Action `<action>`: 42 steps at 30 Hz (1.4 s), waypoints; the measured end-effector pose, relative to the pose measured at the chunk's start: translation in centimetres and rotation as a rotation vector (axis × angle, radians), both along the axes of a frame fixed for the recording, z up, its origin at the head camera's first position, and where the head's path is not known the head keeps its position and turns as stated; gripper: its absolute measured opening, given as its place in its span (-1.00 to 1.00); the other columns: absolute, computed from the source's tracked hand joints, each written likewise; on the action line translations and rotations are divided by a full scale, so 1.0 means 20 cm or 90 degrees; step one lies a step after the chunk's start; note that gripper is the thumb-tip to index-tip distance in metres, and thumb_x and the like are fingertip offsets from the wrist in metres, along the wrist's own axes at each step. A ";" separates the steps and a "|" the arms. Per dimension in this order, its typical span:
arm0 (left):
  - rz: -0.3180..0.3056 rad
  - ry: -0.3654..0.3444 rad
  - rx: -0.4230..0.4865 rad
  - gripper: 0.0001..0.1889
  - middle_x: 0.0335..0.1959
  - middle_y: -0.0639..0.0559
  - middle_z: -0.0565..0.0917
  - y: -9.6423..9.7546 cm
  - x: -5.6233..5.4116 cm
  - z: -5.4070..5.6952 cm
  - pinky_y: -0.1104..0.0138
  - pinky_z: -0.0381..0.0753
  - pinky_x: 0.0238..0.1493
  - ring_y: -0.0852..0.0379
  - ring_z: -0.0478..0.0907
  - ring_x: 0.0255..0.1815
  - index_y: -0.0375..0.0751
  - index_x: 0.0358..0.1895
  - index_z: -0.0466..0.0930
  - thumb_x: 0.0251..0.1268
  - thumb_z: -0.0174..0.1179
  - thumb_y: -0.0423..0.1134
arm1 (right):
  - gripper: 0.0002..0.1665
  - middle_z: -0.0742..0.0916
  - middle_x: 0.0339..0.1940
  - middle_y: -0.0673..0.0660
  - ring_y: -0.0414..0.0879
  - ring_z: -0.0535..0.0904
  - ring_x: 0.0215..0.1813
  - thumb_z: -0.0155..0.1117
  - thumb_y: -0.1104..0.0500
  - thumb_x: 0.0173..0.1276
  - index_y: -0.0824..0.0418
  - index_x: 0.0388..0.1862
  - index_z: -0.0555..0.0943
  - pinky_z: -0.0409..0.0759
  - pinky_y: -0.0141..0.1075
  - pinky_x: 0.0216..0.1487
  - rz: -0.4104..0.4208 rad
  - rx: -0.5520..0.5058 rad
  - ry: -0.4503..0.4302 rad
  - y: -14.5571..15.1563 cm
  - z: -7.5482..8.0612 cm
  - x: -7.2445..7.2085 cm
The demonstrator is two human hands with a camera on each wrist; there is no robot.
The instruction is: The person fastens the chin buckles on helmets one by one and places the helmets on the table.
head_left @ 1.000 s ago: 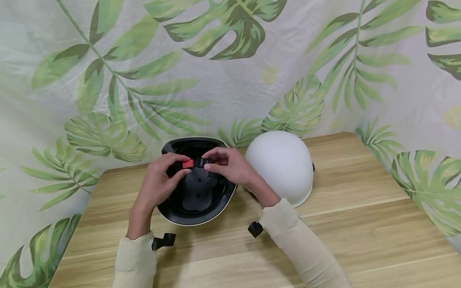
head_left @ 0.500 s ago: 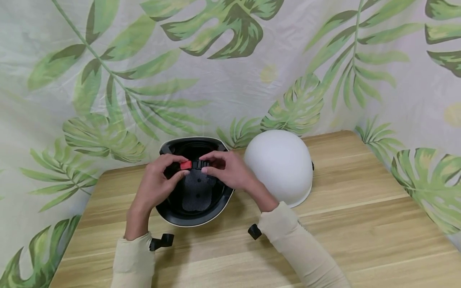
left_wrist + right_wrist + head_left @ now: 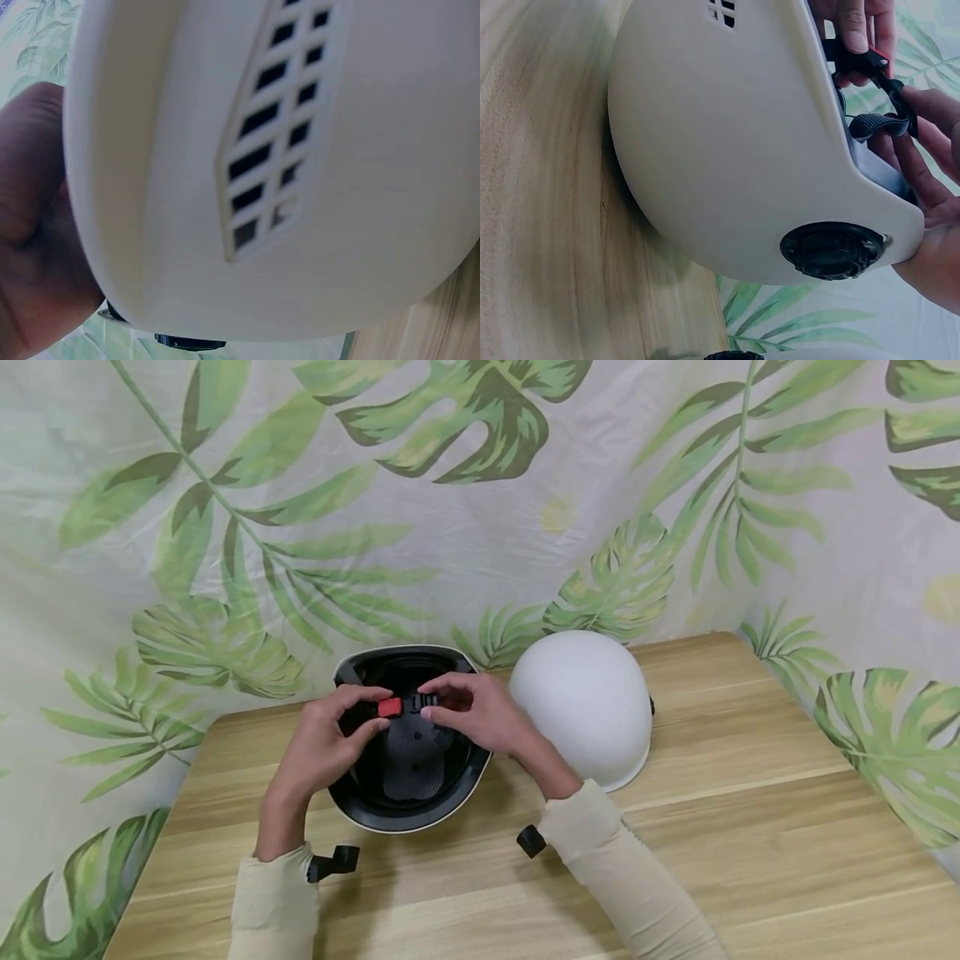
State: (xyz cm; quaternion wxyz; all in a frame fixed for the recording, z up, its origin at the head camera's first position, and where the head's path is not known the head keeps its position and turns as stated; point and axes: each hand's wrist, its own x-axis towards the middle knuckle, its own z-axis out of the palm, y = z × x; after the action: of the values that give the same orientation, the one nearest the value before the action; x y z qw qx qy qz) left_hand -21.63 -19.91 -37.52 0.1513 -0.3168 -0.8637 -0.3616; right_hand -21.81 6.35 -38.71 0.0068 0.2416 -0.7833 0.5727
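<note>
An upturned white helmet [image 3: 408,818] with a black lining lies on the table, its opening facing up. Over the opening, my left hand [image 3: 318,739] pinches the red end [image 3: 390,707] of the chin-strap buckle between thumb and fingers. My right hand [image 3: 491,718] pinches the black part [image 3: 425,702] of the buckle from the other side. The two parts are in line and very near each other; whether they are latched cannot be told. In the right wrist view, a dark webbing strap [image 3: 877,124] loops by my right fingers. The left wrist view shows mostly the vented helmet shell [image 3: 172,187].
A second white helmet [image 3: 581,706] stands dome up just right of the first, close to my right forearm. Both are on a wooden table [image 3: 750,827], with a leaf-patterned cloth [image 3: 480,543] behind its back edge. A black dial [image 3: 832,250] sits on the first helmet's shell.
Both hands keep hold of the buckle parts, which have shifted only slightly. The helmets have stayed in place.
</note>
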 end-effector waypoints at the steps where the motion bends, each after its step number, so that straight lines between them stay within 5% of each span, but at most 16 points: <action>1: 0.004 0.003 0.000 -0.63 0.02 -0.07 0.80 0.00 0.00 0.00 0.60 0.49 0.18 0.14 0.68 0.06 -0.18 0.11 0.76 0.25 0.48 -0.48 | -0.66 0.83 0.02 0.07 -0.21 0.75 -0.04 0.46 0.10 0.48 0.10 0.19 0.76 0.71 -0.38 0.01 -0.003 0.005 0.002 0.00 0.00 0.00; 9: 0.020 0.035 0.001 -0.68 -0.04 -0.02 0.79 0.01 -0.01 0.00 0.48 0.54 0.12 0.13 0.68 -0.01 -0.12 0.12 0.76 0.33 0.44 -0.42 | -0.66 0.82 -0.05 0.08 -0.20 0.74 -0.09 0.45 0.10 0.49 0.08 0.20 0.75 0.70 -0.37 -0.03 -0.009 0.008 0.026 -0.01 0.00 -0.02; 19: 0.019 0.006 0.022 -0.72 -0.07 -0.06 0.80 0.00 0.01 -0.01 0.63 0.47 0.11 0.19 0.67 -0.01 -0.21 0.09 0.73 0.34 0.42 -0.44 | -0.64 0.82 -0.12 0.11 -0.22 0.69 -0.20 0.45 0.09 0.49 0.11 0.21 0.76 0.65 -0.41 -0.15 -0.011 -0.010 0.003 -0.04 0.00 -0.01; 42: 0.029 -0.010 0.025 -0.74 -0.10 -0.09 0.80 0.02 0.02 -0.01 0.62 0.48 0.07 0.23 0.66 -0.02 -0.24 0.08 0.70 0.37 0.41 -0.42 | -0.64 0.77 -0.22 0.11 -0.21 0.60 -0.29 0.47 0.12 0.47 0.17 0.18 0.77 0.57 -0.44 -0.24 -0.026 -0.026 0.013 -0.07 0.00 0.00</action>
State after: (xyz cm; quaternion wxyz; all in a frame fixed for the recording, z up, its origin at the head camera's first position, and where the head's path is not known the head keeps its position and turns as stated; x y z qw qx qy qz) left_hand -21.33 -19.45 -37.67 0.1589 -0.2913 -0.8646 -0.3773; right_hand -21.76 5.02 -38.73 0.0314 0.2312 -0.7760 0.5860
